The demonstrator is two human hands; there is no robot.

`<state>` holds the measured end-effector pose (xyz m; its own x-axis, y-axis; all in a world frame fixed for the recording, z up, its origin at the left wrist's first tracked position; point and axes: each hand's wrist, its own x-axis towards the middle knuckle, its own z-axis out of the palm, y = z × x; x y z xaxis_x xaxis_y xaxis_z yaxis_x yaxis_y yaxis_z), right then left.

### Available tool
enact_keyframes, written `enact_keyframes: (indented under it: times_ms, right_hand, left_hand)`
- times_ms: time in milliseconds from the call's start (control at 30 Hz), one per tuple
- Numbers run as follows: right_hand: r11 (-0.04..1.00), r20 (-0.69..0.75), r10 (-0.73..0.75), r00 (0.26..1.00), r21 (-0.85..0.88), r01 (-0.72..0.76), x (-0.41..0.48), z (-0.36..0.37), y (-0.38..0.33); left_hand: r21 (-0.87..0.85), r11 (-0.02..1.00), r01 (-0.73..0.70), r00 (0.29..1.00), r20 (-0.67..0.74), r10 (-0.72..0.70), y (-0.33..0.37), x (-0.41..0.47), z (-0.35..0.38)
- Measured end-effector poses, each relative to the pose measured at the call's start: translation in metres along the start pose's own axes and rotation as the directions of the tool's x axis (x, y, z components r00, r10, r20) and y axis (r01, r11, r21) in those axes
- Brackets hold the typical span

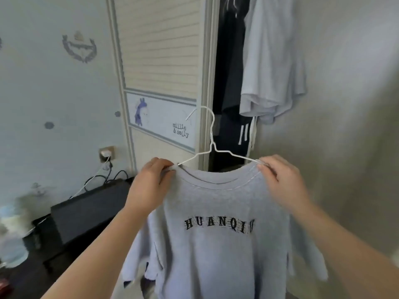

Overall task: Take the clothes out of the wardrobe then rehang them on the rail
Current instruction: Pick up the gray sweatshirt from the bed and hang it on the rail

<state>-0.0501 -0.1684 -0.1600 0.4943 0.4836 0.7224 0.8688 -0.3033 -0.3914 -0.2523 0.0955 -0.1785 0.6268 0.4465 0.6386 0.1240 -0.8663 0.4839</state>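
We hold a grey sweatshirt [218,244] up in front of us, near and low in the middle of the scene, just before the wardrobe opening. Its knit is soft and slightly fuzzy, with a ribbed round collar and dark block letters reading HUANQIU across the chest. It hangs on a thin white wire hanger [212,145], whose hook curls up above the collar and touches nothing. Our left hand [151,180] pinches the left shoulder of the sweatshirt where the wire enters the cloth; our right hand [280,180] pinches the right shoulder the same way, fingers closed on fabric and wire together. The hem and sleeve ends run off the bottom edge.

Beyond it stands the wardrobe door [159,61], cream with fine horizontal slats, a pale panel below bearing a blue animal drawing and small print. Right of the door the wardrobe opening is dark: a dark garment with white stripes [235,126] hangs there, and a pale grey shirt [272,61] in limp folds beside it. Their tops are cut off, so we cannot see what they hang from.

Far left, the wall carries faint crest patterns and a wall socket [106,153] with cables trailing down to a black box [90,208]. The left edge is blurred beyond telling.
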Motion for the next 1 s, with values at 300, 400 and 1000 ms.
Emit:
enact_keyframes:
  times_ms: [300,400,1000]
  right_hand:
    - [0.923,-0.305,0.024,0.952,-0.360,-0.138,0.044,-0.099,0.017]
    - [0.863,-0.358,-0.005,0.934,-0.473,-0.176,0.053,-0.141,0.007]
    - [0.564,-0.398,0.093,0.912,-0.734,-0.378,0.153,-0.299,-0.024]
  left_hand:
    - [-0.207,0.851,-0.483,0.867,0.024,0.498,0.062,0.194,0.092]
    - [-0.256,0.751,-0.608,0.782,-0.033,0.622,0.110,0.243,0.115]
    - [-0.529,0.500,-0.685,0.691,-0.255,0.677,0.381,0.408,0.221]
